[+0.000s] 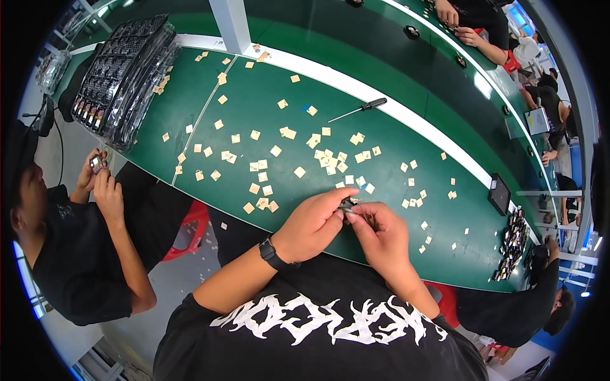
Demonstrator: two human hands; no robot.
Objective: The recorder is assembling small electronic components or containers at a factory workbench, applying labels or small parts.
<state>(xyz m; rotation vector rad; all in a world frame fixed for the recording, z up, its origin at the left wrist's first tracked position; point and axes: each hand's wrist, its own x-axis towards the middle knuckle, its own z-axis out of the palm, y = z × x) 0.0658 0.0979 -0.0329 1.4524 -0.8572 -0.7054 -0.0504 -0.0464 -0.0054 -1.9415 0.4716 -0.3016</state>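
Observation:
Close together over the near edge of the green table (286,190), my two hands meet at a small dark part (347,204). My left hand (314,222), with a black watch on its wrist, is closed around the part from the left. My right hand (383,233) pinches at its near right side, thumb and finger together. The fingers cover most of the part, so its kind does not show. Small cream-coloured square pieces (330,162) lie scattered over the table in front of both hands.
A screwdriver (365,108) with a black handle lies toward the far edge. Stacked black trays (121,76) stand far left. At right are a black box (500,194) and a pile of small dark parts (512,244). Co-workers sit on both sides; the left one holds a small device (96,164).

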